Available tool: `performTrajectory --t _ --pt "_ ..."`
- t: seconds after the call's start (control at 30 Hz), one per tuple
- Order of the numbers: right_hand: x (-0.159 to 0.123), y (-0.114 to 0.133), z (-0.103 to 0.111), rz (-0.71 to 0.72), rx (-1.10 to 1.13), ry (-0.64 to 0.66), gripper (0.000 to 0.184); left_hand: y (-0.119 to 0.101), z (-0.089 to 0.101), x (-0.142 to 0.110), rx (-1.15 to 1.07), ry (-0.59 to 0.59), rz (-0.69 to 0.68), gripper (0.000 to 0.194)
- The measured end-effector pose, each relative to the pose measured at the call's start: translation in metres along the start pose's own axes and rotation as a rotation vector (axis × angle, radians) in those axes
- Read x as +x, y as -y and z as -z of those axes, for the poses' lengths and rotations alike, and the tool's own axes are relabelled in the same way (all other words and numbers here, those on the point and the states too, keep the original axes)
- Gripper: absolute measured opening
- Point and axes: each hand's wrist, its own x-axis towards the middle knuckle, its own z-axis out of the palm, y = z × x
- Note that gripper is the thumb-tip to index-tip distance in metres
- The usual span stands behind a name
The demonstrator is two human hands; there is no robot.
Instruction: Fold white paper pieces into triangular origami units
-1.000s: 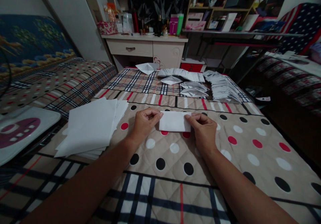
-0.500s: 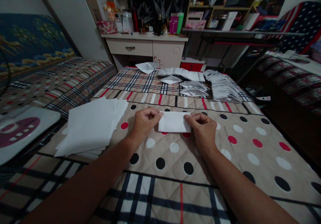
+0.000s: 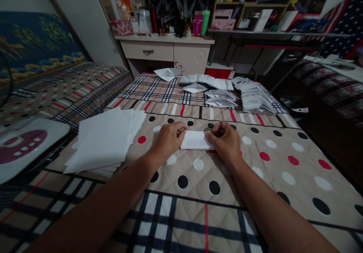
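A small folded sheet of white paper (image 3: 195, 140) lies between my two hands on the dotted bedspread (image 3: 198, 165). My left hand (image 3: 171, 136) pinches its left end, thumb and fingers together. At its right end, my right hand (image 3: 225, 139) grips the paper with the fingers curled and the thumb on top. Left of my left hand, a stack of loose white sheets (image 3: 103, 139) rests unevenly on the bedspread. Farther off, folded white paper pieces stand in a packed row (image 3: 207, 81) and a dense pile (image 3: 255, 96), with several single ones (image 3: 221, 99) in front.
One folded paper piece (image 3: 167, 73) sits apart near the bed's far edge. A white appliance with a purple panel (image 3: 21, 145) is at the left edge. Beyond the bed stands a dresser (image 3: 147, 53) crowded with bottles and boxes, beside a shelved desk (image 3: 272, 33).
The paper between my hands looks narrower from front to back, its far edge now nearer me. My right hand has shifted slightly left over its end. The view has tilted a little.
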Motion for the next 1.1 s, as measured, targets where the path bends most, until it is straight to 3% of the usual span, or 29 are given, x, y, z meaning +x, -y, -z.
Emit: performTrajectory --t 0.13,0.27,0.37,0.5,0.7,1.1 --pt "0.001 0.002 0.003 0.063 -0.231 0.056 0.012 -0.005 0.001 0.000 0.308 0.098 -0.114 0.016" --pt "0.000 0.005 0.003 0.079 -0.299 0.081 0.007 -0.010 0.002 -0.001 0.402 0.104 -0.163 0.014" --pt "0.000 0.006 0.003 0.060 -0.306 0.092 0.006 -0.009 0.002 -0.002 0.400 0.118 -0.217 0.013" --pt "0.001 0.006 0.003 0.053 -0.305 0.094 0.005 -0.001 0.005 -0.002 0.303 0.240 -0.187 0.009" --pt "0.001 0.005 0.004 0.061 -0.302 0.099 0.006 0.005 0.015 0.001 0.236 0.387 -0.133 0.033" --pt "0.001 0.000 0.002 0.078 -0.303 0.094 0.006 0.006 0.022 0.006 0.166 0.474 -0.108 0.045"
